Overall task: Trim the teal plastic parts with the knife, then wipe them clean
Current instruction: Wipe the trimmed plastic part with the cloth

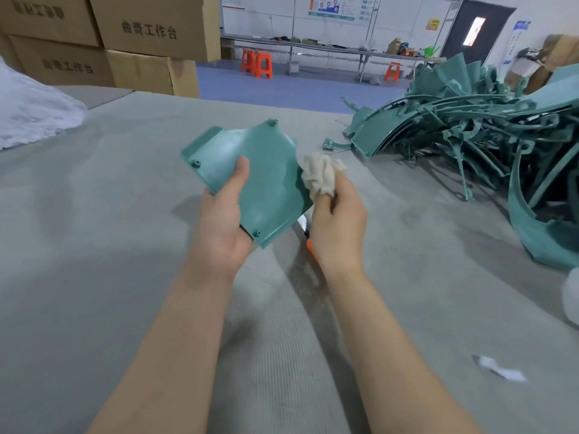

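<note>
The left hand [224, 223] grips the teal part [266, 170] above the worktop [94, 214]. The thumb lies flat on the upper face. The fingers are hidden under the part. The part's near-left corner is covered by the palm.

The right hand [338, 223] holds a bunched rag [319, 177] at its fingertips. The rag touches the part's right edge. The fingers are curled into the cloth and mostly hidden by it.

Under the right hand, the knife [308, 242] shows only a short piece of blade and a sliver of orange handle. It cannot be told whether this hand also holds the knife or the knife lies on the worktop.

Beyond and to the right of the right hand lies a pile of teal parts [470, 133], tangled and cut off by the frame edge. Single pieces are hard to separate. Near the right forearm lies a blurred white scrap [501, 369]. Far beyond the left hand stand cardboard boxes [141, 36], partly out of frame.
</note>
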`<act>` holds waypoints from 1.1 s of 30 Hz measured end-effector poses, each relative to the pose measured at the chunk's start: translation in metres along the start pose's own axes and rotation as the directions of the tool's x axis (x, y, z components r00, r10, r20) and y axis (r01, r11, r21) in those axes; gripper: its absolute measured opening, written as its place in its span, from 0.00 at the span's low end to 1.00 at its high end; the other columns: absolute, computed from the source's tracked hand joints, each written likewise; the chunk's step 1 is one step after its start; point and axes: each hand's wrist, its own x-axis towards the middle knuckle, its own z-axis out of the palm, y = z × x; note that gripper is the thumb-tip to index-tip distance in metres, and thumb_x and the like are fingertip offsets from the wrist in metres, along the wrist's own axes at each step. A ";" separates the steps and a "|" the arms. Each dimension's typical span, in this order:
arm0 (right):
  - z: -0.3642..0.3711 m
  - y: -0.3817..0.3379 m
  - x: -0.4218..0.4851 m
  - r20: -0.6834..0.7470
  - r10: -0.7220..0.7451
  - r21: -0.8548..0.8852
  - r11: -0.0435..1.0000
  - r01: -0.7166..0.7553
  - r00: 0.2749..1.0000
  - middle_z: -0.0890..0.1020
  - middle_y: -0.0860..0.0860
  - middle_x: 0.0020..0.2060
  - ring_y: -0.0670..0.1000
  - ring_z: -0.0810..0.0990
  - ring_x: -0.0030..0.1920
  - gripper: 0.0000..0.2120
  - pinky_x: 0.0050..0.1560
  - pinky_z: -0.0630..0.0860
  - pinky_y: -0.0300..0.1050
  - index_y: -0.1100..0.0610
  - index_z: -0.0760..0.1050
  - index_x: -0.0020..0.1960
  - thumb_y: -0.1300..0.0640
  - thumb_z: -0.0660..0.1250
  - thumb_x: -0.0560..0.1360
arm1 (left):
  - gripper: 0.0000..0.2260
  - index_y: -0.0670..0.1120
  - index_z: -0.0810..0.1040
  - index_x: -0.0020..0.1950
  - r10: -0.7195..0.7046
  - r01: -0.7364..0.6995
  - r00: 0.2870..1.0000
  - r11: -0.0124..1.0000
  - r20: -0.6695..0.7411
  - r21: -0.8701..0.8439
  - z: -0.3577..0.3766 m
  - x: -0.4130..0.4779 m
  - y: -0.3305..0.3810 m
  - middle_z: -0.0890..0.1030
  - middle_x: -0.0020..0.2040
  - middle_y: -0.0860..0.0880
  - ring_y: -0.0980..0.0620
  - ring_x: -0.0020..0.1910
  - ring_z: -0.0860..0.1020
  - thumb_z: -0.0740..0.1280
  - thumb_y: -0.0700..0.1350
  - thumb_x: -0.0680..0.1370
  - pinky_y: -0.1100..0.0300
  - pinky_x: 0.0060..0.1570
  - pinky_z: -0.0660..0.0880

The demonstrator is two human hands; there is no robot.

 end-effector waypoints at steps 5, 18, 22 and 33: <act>-0.027 0.015 0.022 -0.264 0.447 0.332 0.874 -0.354 0.855 0.77 0.48 0.37 0.48 0.74 0.40 0.11 0.45 0.74 0.46 0.52 0.71 0.40 0.61 0.58 0.80 | 0.05 0.47 0.80 0.53 0.139 -0.128 0.989 0.973 -0.044 0.191 0.002 -0.002 0.001 0.85 0.49 0.52 0.52 0.50 0.84 0.66 0.44 0.79 0.58 0.44 0.80; -0.036 0.028 0.033 0.015 0.668 0.619 0.579 -0.531 0.744 0.75 0.53 0.33 0.48 0.70 0.27 0.11 0.29 0.71 0.39 0.56 0.69 0.47 0.70 0.55 0.78 | 0.09 0.49 0.86 0.45 -0.157 0.037 0.897 0.958 0.414 0.283 0.003 -0.021 0.009 0.85 0.47 0.50 0.53 0.47 0.84 0.68 0.40 0.71 0.60 0.44 0.80; -0.041 0.049 0.040 -0.097 0.685 0.531 0.650 -0.544 0.722 0.72 0.53 0.32 0.45 0.67 0.20 0.11 0.22 0.66 0.36 0.55 0.67 0.43 0.68 0.55 0.78 | 0.09 0.51 0.87 0.45 -0.176 0.001 0.866 0.936 0.468 0.351 0.001 -0.023 0.018 0.86 0.46 0.51 0.54 0.46 0.84 0.72 0.38 0.70 0.61 0.43 0.80; -0.055 0.050 0.031 0.053 0.538 -0.653 0.656 -0.378 0.841 0.58 0.61 0.75 0.63 0.55 0.74 0.19 0.74 0.55 0.55 0.48 0.74 0.65 0.43 0.64 0.76 | 0.09 0.44 0.78 0.59 0.329 -0.328 0.933 0.944 -0.148 0.030 -0.014 -0.009 0.055 0.84 0.55 0.47 0.49 0.54 0.82 0.63 0.43 0.81 0.55 0.48 0.80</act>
